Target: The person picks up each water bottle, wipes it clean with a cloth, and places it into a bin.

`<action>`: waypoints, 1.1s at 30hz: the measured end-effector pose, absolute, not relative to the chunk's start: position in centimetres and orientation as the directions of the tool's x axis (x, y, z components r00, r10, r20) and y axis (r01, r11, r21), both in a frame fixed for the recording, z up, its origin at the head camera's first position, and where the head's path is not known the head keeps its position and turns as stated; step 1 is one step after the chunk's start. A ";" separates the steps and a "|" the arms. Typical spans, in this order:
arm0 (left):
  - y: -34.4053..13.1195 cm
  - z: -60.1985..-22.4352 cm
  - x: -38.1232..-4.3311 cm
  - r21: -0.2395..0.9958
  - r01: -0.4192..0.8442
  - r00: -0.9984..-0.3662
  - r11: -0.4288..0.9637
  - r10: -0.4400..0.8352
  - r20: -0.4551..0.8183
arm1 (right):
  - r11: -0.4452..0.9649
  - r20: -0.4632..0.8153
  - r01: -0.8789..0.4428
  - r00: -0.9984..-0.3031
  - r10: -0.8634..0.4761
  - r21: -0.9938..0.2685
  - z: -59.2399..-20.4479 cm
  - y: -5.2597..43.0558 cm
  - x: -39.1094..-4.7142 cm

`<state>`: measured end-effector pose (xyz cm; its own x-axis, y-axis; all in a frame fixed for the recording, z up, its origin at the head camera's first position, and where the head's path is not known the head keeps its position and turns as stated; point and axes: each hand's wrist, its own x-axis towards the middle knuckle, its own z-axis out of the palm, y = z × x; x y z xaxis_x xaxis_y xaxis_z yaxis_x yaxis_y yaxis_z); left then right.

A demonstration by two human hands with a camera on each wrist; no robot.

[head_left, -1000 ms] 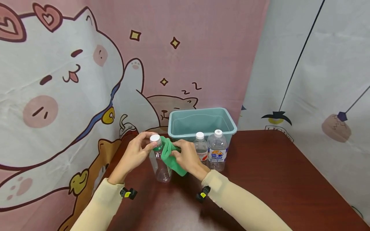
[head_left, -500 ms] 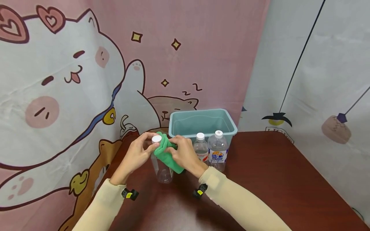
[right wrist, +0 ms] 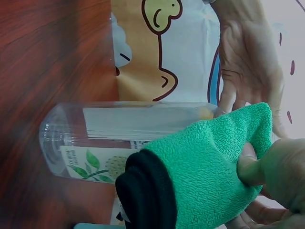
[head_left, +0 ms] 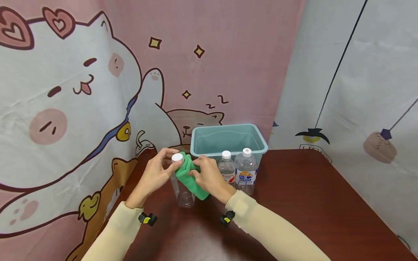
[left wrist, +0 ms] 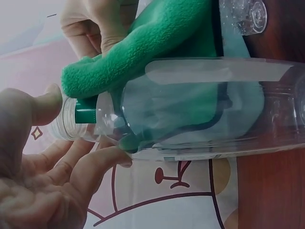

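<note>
A clear plastic bottle (head_left: 185, 200) with a white cap (head_left: 177, 157) stands upright on the dark table. My left hand (head_left: 156, 173) holds it around the cap and neck, thumb and fingers on either side. In the left wrist view a green ring (left wrist: 86, 112) shows below the cap. My right hand (head_left: 210, 176) pinches a folded green cloth (head_left: 192, 181) and presses it against the right side of the neck. Black edging (right wrist: 147, 191) hangs from the cloth in the right wrist view, partly covering the bottle's leaf-printed label (right wrist: 93, 164).
Two more clear bottles stand right of my right hand: a smaller one (head_left: 226, 167) with a red-marked label and a larger one (head_left: 246, 163) with a blue-and-orange label. Behind them is a light teal bin (head_left: 228, 149). A printed curtain (head_left: 241, 72) borders the table (head_left: 313, 203).
The green cloth and my right hand have shifted slightly to the left around the bottle's neck, covering more of it. My left hand keeps its hold, and the bottle stays nearly in place.
</note>
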<state>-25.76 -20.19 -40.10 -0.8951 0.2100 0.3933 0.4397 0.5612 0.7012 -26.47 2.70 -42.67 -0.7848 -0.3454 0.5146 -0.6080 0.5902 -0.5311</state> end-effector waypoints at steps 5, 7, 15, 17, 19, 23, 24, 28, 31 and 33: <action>-20.4 -40.2 -25.9 0.697 0.430 -0.899 0.574 0.201 0.389 | 0.601 0.506 -0.591 -0.797 -0.330 -0.538 -43.5 2.8 -26.4; -20.4 -40.2 -25.9 0.698 0.428 -0.900 0.574 0.199 0.388 | 0.598 0.504 -0.589 -0.799 -0.328 -0.544 -43.8 2.9 -26.4; -20.4 -40.5 -25.7 0.724 0.409 -0.907 0.555 0.166 0.386 | 0.619 0.493 -0.604 -0.788 -0.368 -0.503 -47.5 3.6 -27.0; -20.3 -40.6 -25.7 0.726 0.414 -0.905 0.549 0.166 0.391 | 0.632 0.486 -0.617 -0.777 -0.399 -0.468 -48.8 3.7 -27.1; -20.2 -40.6 -25.7 0.727 0.418 -0.903 0.545 0.160 0.399 | 0.639 0.471 -0.630 -0.769 -0.432 -0.443 -49.8 3.8 -27.2; -20.1 -40.5 -25.9 0.724 0.425 -0.898 0.544 0.151 0.413 | 0.650 0.441 -0.636 -0.766 -0.468 -0.416 -50.9 3.8 -27.7; -20.0 -40.5 -25.9 0.724 0.426 -0.897 0.543 0.149 0.416 | 0.653 0.435 -0.635 -0.767 -0.471 -0.413 -51.1 3.7 -27.8; -19.9 -40.3 -26.0 0.726 0.433 -0.894 0.535 0.153 0.421 | 0.676 0.412 -0.621 -0.778 -0.474 -0.397 -52.0 3.5 -28.2; -19.9 -40.4 -26.0 0.729 0.429 -0.896 0.533 0.152 0.416 | 0.694 0.397 -0.606 -0.790 -0.468 -0.388 -52.7 3.4 -28.3; -19.9 -40.4 -26.0 0.730 0.424 -0.899 0.536 0.151 0.412 | 0.699 0.395 -0.598 -0.795 -0.460 -0.391 -53.0 3.3 -28.3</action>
<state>-26.04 -19.92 -40.44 -0.8987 0.1509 0.4118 0.4244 0.5358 0.7299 -28.28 3.28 -52.96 -0.7954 -0.4595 0.3952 -0.5984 0.6992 -0.3913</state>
